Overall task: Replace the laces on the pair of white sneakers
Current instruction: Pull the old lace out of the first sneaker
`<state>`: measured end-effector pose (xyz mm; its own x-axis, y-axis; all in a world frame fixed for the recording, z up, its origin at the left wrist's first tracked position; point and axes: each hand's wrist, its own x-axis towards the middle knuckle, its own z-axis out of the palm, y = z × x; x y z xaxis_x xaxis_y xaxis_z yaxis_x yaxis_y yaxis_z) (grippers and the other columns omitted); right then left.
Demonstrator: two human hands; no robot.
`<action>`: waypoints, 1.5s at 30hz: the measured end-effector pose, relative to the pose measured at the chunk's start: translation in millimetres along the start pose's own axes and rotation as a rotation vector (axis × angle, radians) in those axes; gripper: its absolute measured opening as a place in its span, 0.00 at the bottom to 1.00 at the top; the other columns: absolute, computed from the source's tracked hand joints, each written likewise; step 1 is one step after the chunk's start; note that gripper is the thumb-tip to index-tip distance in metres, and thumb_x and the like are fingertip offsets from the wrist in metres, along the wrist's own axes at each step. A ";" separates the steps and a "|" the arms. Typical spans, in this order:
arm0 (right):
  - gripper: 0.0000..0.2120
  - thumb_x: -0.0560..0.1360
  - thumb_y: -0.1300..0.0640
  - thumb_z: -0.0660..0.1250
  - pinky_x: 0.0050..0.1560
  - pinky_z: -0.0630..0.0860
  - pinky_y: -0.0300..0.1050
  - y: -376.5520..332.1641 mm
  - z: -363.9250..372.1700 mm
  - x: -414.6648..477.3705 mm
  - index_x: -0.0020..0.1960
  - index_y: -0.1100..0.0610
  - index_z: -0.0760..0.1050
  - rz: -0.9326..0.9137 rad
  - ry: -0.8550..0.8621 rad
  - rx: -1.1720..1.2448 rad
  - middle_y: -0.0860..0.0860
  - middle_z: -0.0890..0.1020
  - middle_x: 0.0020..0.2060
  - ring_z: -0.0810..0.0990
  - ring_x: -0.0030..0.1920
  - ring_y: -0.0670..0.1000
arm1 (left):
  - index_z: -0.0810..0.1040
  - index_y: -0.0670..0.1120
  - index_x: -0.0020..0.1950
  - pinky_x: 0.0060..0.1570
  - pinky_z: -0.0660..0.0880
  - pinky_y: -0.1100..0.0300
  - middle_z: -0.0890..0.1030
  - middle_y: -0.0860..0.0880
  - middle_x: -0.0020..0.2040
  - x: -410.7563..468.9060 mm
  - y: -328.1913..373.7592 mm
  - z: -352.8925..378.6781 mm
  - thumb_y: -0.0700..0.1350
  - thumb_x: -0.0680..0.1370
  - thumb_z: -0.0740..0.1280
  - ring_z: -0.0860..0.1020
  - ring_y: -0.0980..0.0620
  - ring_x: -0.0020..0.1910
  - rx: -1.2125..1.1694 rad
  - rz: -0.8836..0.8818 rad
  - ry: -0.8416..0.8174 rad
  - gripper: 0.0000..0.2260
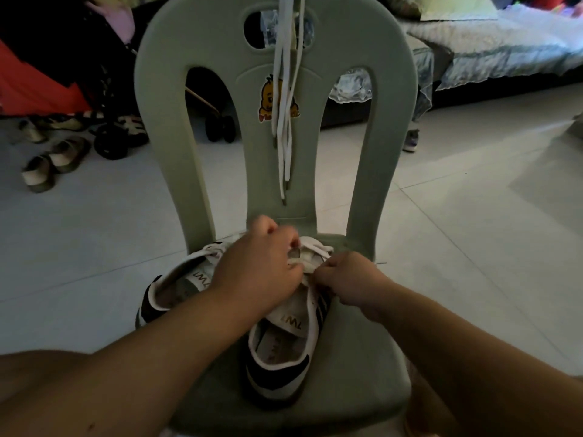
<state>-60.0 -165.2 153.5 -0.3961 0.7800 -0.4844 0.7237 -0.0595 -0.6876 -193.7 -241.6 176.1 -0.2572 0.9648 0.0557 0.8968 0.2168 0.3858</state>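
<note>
The left hand [262,266] and right hand [353,283] are each pinching, with curled fingers, the white lace [315,246] of the near sneaker [284,351], 1 of 2 sitting on the green plastic chair [362,367].

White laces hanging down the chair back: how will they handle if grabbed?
Likely floppy: the laces hang down the chair back in limp strands. Probably light; no knot shows, so a tug may slide them off. Ends dangle at different heights and might tangle.

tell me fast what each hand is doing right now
Left hand: closed, pinching the lace over the near sneaker.
Right hand: closed, pinching the lace at the same sneaker.
</note>
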 end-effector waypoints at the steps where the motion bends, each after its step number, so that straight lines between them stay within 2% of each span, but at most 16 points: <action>1: 0.08 0.73 0.59 0.66 0.23 0.64 0.34 0.4 -2.4 -1.1 0.36 0.58 0.76 0.033 -0.031 0.053 0.51 0.73 0.28 0.69 0.29 0.48 | 0.76 0.52 0.49 0.45 0.76 0.59 0.75 0.54 0.49 -1.2 4.5 2.4 0.55 0.74 0.66 0.74 0.56 0.43 0.029 0.015 -0.092 0.09; 4: 0.05 0.73 0.61 0.64 0.23 0.60 0.35 2.5 -6.6 -4.2 0.38 0.59 0.76 0.057 -0.083 0.111 0.53 0.72 0.30 0.67 0.29 0.49 | 0.75 0.51 0.35 0.36 0.75 0.58 0.77 0.52 0.33 -5.6 17.8 11.0 0.63 0.72 0.64 0.75 0.54 0.33 0.117 0.005 -0.300 0.16; 6: 0.06 0.73 0.62 0.63 0.25 0.60 0.37 2.6 -8.5 -8.9 0.37 0.60 0.76 0.029 -0.090 0.107 0.54 0.73 0.30 0.67 0.30 0.50 | 0.74 0.51 0.33 0.35 0.72 0.60 0.74 0.53 0.31 -7.2 21.4 19.3 0.63 0.71 0.65 0.74 0.53 0.33 0.138 0.009 -0.328 0.17; 10: 0.08 0.74 0.62 0.62 0.27 0.63 0.40 2.8 -20.4 -20.3 0.38 0.58 0.75 -0.070 -0.130 0.004 0.52 0.74 0.30 0.69 0.31 0.50 | 0.78 0.50 0.60 0.56 0.72 0.56 0.78 0.48 0.56 -7.2 19.3 34.8 0.55 0.78 0.63 0.76 0.49 0.55 0.137 0.030 -0.450 0.15; 12: 0.07 0.76 0.59 0.62 0.33 0.68 0.39 2.7 -26.1 -23.5 0.43 0.58 0.77 -0.139 -0.084 -0.176 0.51 0.77 0.36 0.74 0.35 0.48 | 0.77 0.49 0.60 0.50 0.71 0.57 0.78 0.48 0.53 -6.7 18.3 32.3 0.52 0.78 0.63 0.77 0.48 0.54 0.122 0.054 -0.430 0.13; 14: 0.10 0.77 0.57 0.62 0.31 0.67 0.36 6.0 -32.8 -23.0 0.40 0.57 0.78 -0.148 0.029 -0.200 0.50 0.77 0.34 0.74 0.34 0.46 | 0.80 0.53 0.51 0.34 0.67 0.64 0.76 0.54 0.41 -8.3 16.4 26.2 0.51 0.77 0.64 0.76 0.54 0.41 0.087 0.112 -0.373 0.07; 16: 0.10 0.77 0.55 0.63 0.31 0.67 0.36 10.0 -44.4 -18.8 0.40 0.56 0.78 -0.130 0.183 -0.218 0.50 0.79 0.35 0.76 0.34 0.45 | 0.80 0.55 0.47 0.30 0.61 0.67 0.73 0.55 0.36 -12.4 15.1 21.0 0.51 0.77 0.65 0.72 0.58 0.35 0.054 0.142 -0.372 0.04; 18: 0.09 0.78 0.55 0.64 0.33 0.67 0.36 15.1 -55.8 -15.7 0.39 0.53 0.77 -0.179 0.237 -0.295 0.50 0.79 0.35 0.77 0.36 0.47 | 0.81 0.55 0.46 0.30 0.60 0.67 0.75 0.54 0.36 -15.7 12.8 20.8 0.52 0.76 0.65 0.73 0.57 0.36 0.043 0.179 -0.323 0.05; 21: 0.01 0.76 0.52 0.66 0.36 0.65 0.32 15.3 -62.8 -23.1 0.46 0.48 0.76 -0.364 0.108 -0.395 0.41 0.76 0.39 0.75 0.39 0.40 | 0.82 0.56 0.48 0.36 0.70 0.65 0.81 0.54 0.41 -18.3 10.3 22.5 0.53 0.77 0.64 0.75 0.57 0.37 -0.054 0.175 -0.277 0.07; 23: 0.10 0.74 0.48 0.69 0.39 0.64 0.30 17.3 -57.3 -27.9 0.55 0.45 0.77 -0.476 0.022 -0.525 0.36 0.71 0.42 0.71 0.42 0.38 | 0.82 0.55 0.44 0.39 0.74 0.59 0.81 0.54 0.39 -18.1 7.3 25.2 0.54 0.77 0.63 0.76 0.57 0.37 -0.110 0.146 -0.264 0.09; 26: 0.18 0.70 0.39 0.70 0.47 0.65 0.32 18.5 -41.9 -28.2 0.57 0.43 0.78 -0.562 -0.009 -0.673 0.39 0.70 0.51 0.68 0.51 0.40 | 0.82 0.58 0.47 0.40 0.73 0.59 0.80 0.56 0.40 -16.9 5.5 27.5 0.58 0.77 0.62 0.77 0.58 0.39 -0.149 0.106 -0.246 0.10; 29: 0.21 0.72 0.35 0.60 0.53 0.72 0.41 16.8 -32.8 -29.0 0.54 0.47 0.80 -0.615 0.018 -0.768 0.44 0.76 0.52 0.72 0.52 0.44 | 0.81 0.59 0.52 0.42 0.73 0.58 0.81 0.55 0.42 -16.3 8.6 26.7 0.60 0.77 0.61 0.76 0.57 0.41 -0.131 0.105 -0.209 0.12; 34: 0.18 0.80 0.42 0.55 0.58 0.71 0.43 10.0 -34.4 -30.8 0.57 0.49 0.78 -0.693 0.156 -0.914 0.47 0.80 0.53 0.76 0.54 0.47 | 0.83 0.53 0.46 0.39 0.74 0.57 0.80 0.53 0.37 -14.3 10.6 24.4 0.60 0.77 0.62 0.76 0.58 0.37 -0.187 0.056 -0.186 0.14; 38: 0.09 0.77 0.48 0.64 0.53 0.71 0.46 16.8 -32.9 -28.2 0.53 0.48 0.80 -0.735 0.283 -0.884 0.47 0.81 0.50 0.78 0.51 0.49 | 0.80 0.49 0.40 0.36 0.72 0.57 0.78 0.51 0.34 -11.0 13.9 24.2 0.58 0.78 0.60 0.75 0.56 0.34 -0.176 0.008 -0.156 0.17; 41: 0.03 0.72 0.55 0.70 0.42 0.72 0.44 21.2 -46.7 -21.8 0.44 0.53 0.81 -0.711 0.595 -0.645 0.49 0.82 0.40 0.78 0.42 0.49 | 0.78 0.48 0.39 0.36 0.71 0.58 0.77 0.51 0.35 -9.4 13.5 22.5 0.54 0.79 0.60 0.75 0.54 0.36 -0.162 -0.020 -0.148 0.14; 45: 0.07 0.77 0.52 0.63 0.60 0.65 0.42 23.0 -59.5 -19.3 0.50 0.51 0.78 -0.619 0.421 -0.468 0.46 0.79 0.57 0.69 0.60 0.46 | 0.73 0.52 0.37 0.29 0.64 0.64 0.75 0.52 0.34 -12.8 15.3 24.4 0.50 0.80 0.59 0.73 0.57 0.34 -0.163 -0.027 -0.153 0.12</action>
<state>-2.1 -144.6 179.2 -0.6196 0.7579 0.2043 0.6417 0.6389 -0.4242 -167.8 -247.0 158.8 -0.2115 0.9731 -0.0917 0.8171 0.2275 0.5298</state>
